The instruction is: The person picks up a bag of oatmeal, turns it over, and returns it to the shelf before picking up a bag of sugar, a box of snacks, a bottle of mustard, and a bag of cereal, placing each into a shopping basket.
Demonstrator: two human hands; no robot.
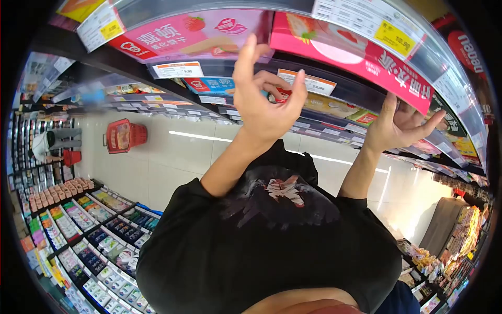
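Pink box directly above right hand, fingertips touching edge.

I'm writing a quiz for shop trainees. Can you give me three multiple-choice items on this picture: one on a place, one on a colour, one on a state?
1. Where is the red basket?
A. on the floor
B. on a shelf
C. in a hand

2. What colour is the big box above the right hand?
A. green
B. pink
C. black

3. How is the right hand?
A. a fist
B. open, fingers spread
C. gripping a bottle

Answers:
1. A, it stands on the pale tiles.
2. B, its front is pink with white print.
3. B, the fingers fan out under the box's edge.
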